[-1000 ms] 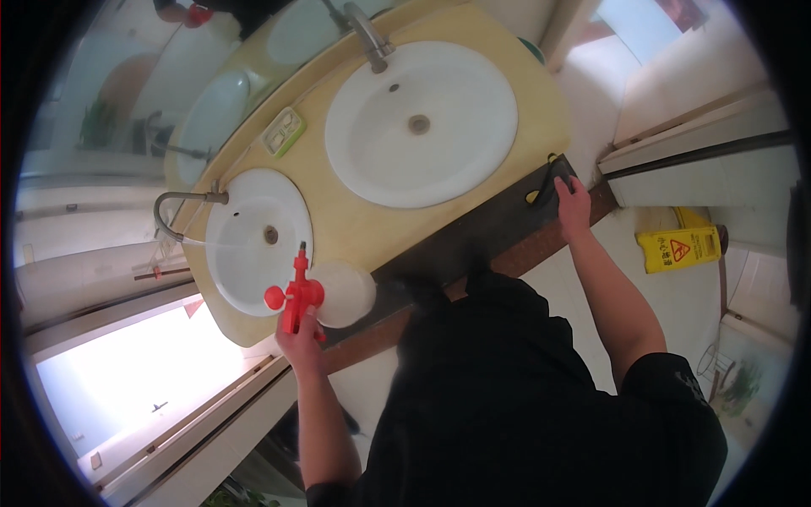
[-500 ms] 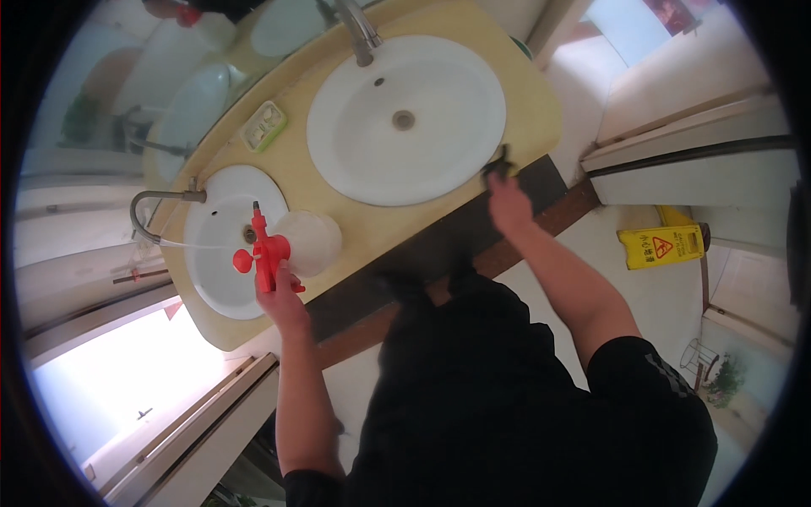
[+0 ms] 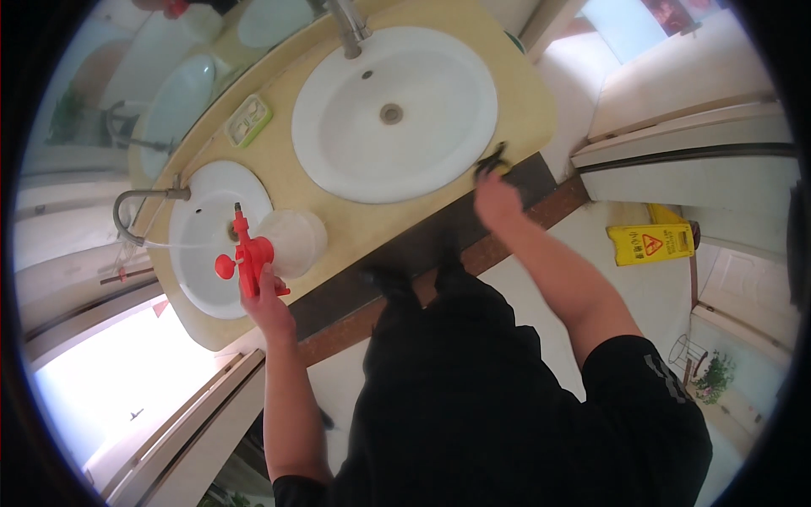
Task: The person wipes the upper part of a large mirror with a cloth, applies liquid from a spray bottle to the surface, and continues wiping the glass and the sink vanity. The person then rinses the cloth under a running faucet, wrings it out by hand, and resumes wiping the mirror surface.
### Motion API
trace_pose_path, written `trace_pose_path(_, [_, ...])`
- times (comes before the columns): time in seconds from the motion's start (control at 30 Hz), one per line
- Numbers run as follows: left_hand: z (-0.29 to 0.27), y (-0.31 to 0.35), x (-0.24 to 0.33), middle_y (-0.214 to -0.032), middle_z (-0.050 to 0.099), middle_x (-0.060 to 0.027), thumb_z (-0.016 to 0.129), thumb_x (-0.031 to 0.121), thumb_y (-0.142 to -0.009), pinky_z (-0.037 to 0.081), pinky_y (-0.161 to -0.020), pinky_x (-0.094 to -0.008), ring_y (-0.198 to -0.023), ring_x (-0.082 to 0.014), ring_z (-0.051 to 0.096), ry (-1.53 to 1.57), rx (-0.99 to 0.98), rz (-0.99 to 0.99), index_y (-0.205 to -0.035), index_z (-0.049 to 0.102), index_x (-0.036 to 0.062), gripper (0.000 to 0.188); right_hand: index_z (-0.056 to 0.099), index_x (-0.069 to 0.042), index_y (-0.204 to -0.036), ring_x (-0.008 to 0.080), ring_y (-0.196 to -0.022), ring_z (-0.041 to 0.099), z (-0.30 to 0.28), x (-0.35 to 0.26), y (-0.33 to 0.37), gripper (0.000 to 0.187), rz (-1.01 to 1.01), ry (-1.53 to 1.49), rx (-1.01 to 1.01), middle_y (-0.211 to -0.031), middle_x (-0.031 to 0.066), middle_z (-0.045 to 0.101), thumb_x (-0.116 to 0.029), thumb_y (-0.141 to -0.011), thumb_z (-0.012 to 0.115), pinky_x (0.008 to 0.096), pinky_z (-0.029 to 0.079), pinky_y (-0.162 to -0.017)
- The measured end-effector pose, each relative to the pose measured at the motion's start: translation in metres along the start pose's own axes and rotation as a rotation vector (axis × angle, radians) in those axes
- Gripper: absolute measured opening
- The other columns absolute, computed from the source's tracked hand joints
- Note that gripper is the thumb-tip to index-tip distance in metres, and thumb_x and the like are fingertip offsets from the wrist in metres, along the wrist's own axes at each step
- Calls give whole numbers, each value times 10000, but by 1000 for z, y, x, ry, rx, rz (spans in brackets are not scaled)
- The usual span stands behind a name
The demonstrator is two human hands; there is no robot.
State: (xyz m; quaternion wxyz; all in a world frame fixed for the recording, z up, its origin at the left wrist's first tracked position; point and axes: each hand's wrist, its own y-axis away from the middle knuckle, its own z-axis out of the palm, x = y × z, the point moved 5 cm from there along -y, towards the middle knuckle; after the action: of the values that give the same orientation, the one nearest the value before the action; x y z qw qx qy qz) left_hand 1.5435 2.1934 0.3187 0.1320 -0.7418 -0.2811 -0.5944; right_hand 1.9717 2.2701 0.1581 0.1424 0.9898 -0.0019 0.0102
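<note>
My left hand [image 3: 270,308] is closed round the red trigger head of a spray bottle [image 3: 297,243] with a whitish, translucent body. It holds the bottle at the counter's front, over the edge of the smaller left sink [image 3: 196,275], its nozzle toward that sink. My right hand [image 3: 498,205] is closed on a small black tool with a bit of yellow [image 3: 488,160], slightly blurred, its kind unclear. That tool is at the lower right rim of the larger white sink [image 3: 435,156]; whether it touches the rim I cannot tell.
A curved faucet [image 3: 135,196] sends a thin stream into the left sink. Another faucet [image 3: 348,29] stands behind the large one. A green-and-white soap dish [image 3: 248,121] sits on the yellow countertop [image 3: 279,165]. A yellow floor sign [image 3: 650,245] stands at the right.
The whole view has shifted slightly, so the sinks and counter appear a little further left. Both hands keep their holds and have hardly moved relative to the sinks.
</note>
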Motion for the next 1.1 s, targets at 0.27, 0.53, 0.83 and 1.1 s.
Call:
trace_pose_path(0.27, [-1,0,0,-671,522,-10,599,105,-904,410,-537,-235,-594,-95,483,-11,-14,-9,-1029,602,-16,174,580,40,-1159,327,-846,686,-14,48,-30,335,42,13,-76,-1071,228,591,-118,-888,465,419,577,-704])
trace_pose_path(0.53, [-3,1,3,-647,514,-6,587,99,-905,407,-528,-235,-578,-94,480,-56,-22,48,-1028,604,-21,173,555,25,-1224,337,-841,684,1,-35,15,394,-206,-61,-175,-1151,272,566,-150,-876,494,428,578,-699])
trace_pose_path(0.83, [6,-2,4,-634,503,-8,584,92,-902,381,-506,-240,-555,-93,462,-19,-29,64,-1018,602,-27,167,448,-242,-1402,390,-1059,612,-16,209,-64,503,322,-131,-90,-1224,201,580,-135,-911,431,498,494,-891])
trace_pose_path(1.1, [-7,-2,-5,-611,491,-9,579,95,-906,392,-508,-243,-548,-97,462,-34,4,51,-1002,595,-29,158,231,-196,-1515,407,-1179,527,-81,139,-73,746,93,-302,151,-1338,210,513,-451,-898,565,479,435,-995])
